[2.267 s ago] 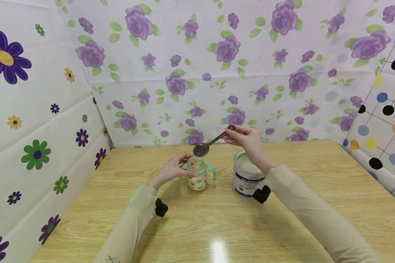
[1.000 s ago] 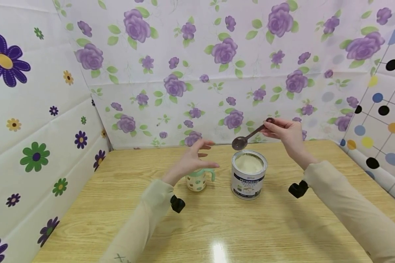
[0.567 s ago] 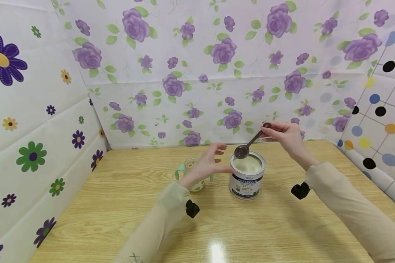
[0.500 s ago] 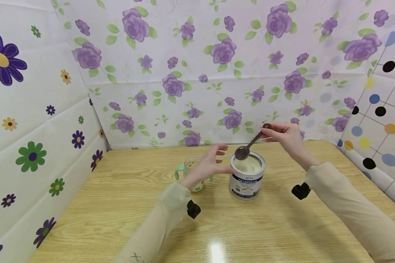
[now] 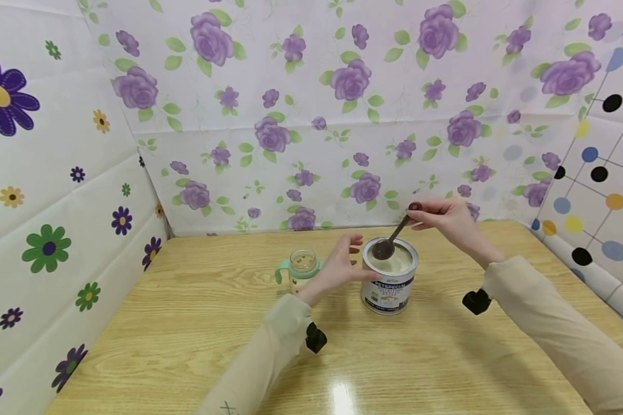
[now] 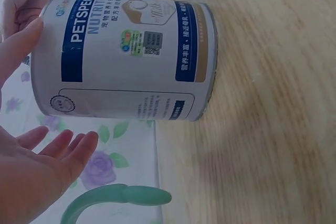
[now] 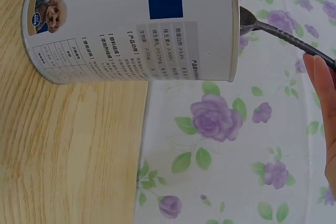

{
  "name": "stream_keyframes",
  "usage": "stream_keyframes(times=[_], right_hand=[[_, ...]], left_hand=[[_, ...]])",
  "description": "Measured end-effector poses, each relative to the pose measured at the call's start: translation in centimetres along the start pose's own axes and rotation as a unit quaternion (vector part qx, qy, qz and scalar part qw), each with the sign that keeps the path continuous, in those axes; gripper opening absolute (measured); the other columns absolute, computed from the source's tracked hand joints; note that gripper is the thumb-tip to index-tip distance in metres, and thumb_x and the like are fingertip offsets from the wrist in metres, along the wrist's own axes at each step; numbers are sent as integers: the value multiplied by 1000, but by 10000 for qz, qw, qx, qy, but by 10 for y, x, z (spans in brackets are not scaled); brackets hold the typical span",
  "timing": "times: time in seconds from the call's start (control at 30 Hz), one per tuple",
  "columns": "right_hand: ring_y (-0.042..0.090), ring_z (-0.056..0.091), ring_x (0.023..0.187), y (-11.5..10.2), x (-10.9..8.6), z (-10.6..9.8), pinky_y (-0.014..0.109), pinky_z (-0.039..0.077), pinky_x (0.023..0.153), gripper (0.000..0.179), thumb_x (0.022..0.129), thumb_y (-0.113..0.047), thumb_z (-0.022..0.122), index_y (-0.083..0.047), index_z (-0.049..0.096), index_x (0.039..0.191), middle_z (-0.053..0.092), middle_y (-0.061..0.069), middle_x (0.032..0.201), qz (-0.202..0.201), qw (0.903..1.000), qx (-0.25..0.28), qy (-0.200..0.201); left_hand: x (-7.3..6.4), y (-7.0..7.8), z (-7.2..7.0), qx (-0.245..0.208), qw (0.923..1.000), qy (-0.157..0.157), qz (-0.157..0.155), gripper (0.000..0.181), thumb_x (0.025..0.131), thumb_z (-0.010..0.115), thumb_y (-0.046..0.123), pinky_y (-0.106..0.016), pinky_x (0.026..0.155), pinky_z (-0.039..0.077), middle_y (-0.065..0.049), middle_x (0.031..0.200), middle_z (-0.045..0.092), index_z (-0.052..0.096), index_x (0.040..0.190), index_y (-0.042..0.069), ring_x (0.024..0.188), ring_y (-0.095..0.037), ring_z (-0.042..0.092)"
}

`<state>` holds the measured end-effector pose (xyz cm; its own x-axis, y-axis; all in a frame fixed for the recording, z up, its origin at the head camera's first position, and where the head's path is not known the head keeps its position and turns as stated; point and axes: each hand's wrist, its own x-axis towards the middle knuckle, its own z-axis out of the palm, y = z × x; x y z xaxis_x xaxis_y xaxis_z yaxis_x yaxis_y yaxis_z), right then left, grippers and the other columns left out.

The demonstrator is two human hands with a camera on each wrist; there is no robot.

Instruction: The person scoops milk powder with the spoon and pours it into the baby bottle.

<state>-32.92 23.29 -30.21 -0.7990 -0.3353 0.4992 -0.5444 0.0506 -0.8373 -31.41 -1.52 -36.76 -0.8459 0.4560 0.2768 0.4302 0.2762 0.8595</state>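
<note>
A dark brown spoon [image 5: 384, 249] hangs by its handle from my right hand [image 5: 449, 222], which pinches it near the ringed end. Its bowl is at the mouth of a white and navy can [image 5: 386, 294] holding pale powder; whether it touches the powder I cannot tell. My left hand [image 5: 341, 266] is spread at the can's left side. In the left wrist view the thumb [image 6: 21, 45] lies against the can near its rim, while the other fingers [image 6: 79, 153] stand apart from it. Behind the left wrist is a small lidless cup [image 5: 302, 262] with mint green handles, partly hidden.
Everything stands on a wooden table [image 5: 187, 323]. A flowered cloth [image 5: 270, 92] hangs behind it, with patterned cloths at both sides. The cup sits left of the can, close to the left forearm.
My left hand has let go of the cup and moved right to the can. The right hand has carried the spoon from above the cup to the can's mouth and lowered it.
</note>
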Motion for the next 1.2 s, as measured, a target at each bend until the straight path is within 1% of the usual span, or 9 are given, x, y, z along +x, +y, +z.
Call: stream_keyframes(times=[0.2,0.33,0.53,0.63,0.7,0.8,0.93,1.03,1.2], right_hand=[[24,64,78,2,0,2,36,50,65,21,86,0,60,12,62,103,64,21,90,23,9999,-166,-18],[24,64,78,5,1,2,36,50,65,23,86,-2,61,13,61,104,64,21,90,74,9995,-298,-14],[27,64,79,6,2,2,35,50,65,24,86,-1,60,16,59,104,63,23,90,106,9983,-558,-96],[31,63,79,5,2,2,36,51,65,22,86,2,59,16,60,103,63,25,90,141,9974,-686,-177],[33,63,78,6,3,2,36,51,64,20,86,5,57,16,60,103,62,27,90,105,9965,-785,-267],[31,63,77,6,3,2,36,51,63,19,86,9,56,17,59,102,61,29,90,-2,9954,-877,-396],[26,64,77,6,1,0,35,51,62,19,86,7,56,15,61,103,62,27,90,-77,9950,-901,-433],[27,64,77,5,1,0,34,51,63,20,87,4,57,15,61,103,63,24,90,-110,9954,-859,-397],[26,64,78,4,0,2,35,51,63,21,86,5,57,15,60,104,62,25,91,-272,9954,-810,-438]], left_hand=[[0,-5,7,-61,9998,-40,-167,85,67,82,18,-40,89,38,-9,127,37,30,133,4,111,-25,42],[1,-8,11,-67,9996,-46,-266,86,67,82,20,-37,87,40,-4,125,37,30,134,6,110,-20,42],[3,-11,15,-212,9995,-69,-241,85,65,83,22,-38,88,38,2,125,39,32,133,12,113,-17,40],[3,-13,17,-329,9993,-124,-116,86,65,83,21,-39,89,37,3,126,39,32,133,13,115,-18,39],[3,-14,18,-402,9991,-151,-10,85,66,83,19,-40,89,37,1,126,39,31,133,12,115,-19,39],[3,-16,19,-372,9992,-146,75,84,67,82,19,-37,88,38,-1,125,40,31,133,13,114,-20,40],[4,-17,20,-434,9989,-150,72,83,67,82,18,-35,87,38,-1,125,41,31,133,14,113,-20,41],[4,-17,21,-487,9987,-124,89,82,67,82,18,-36,87,38,-2,124,42,31,132,13,113,-22,42],[5,-17,22,-365,9993,-82,79,82,68,81,20,-35,86,39,0,123,43,31,132,14,111,-20,43]])
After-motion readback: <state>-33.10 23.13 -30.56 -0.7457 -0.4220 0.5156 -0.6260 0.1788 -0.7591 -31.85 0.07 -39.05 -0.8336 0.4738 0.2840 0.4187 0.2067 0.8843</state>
